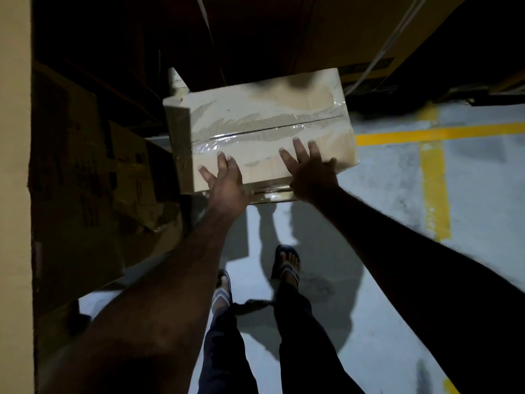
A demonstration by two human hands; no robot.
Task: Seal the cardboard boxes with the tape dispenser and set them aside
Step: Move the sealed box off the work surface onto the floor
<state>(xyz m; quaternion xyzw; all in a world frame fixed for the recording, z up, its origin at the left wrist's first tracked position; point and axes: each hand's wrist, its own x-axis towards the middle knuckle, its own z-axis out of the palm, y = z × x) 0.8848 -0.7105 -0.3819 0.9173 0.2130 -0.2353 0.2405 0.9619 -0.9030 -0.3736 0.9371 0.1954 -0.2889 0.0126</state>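
Left hand (224,180) and right hand (311,172) press the box (267,109), long axis crosswise

Dim light, and under me a pale grey concrete floor (383,194) crossed by yellow painted lines (434,132), a cream wall edge (14,166) on my left, dark crumpled cartons (85,166) beside it, tall strapped brown cartons (312,29) ahead in shadow.

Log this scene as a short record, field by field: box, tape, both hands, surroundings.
box: cardboard box, flaps closed
tape: clear tape along the top seam
left hand: left hand, fingers spread flat on the box top, near edge
right hand: right hand, likewise
support: cannot tell
floor: grey floor, yellow lines
left side: dark cartons
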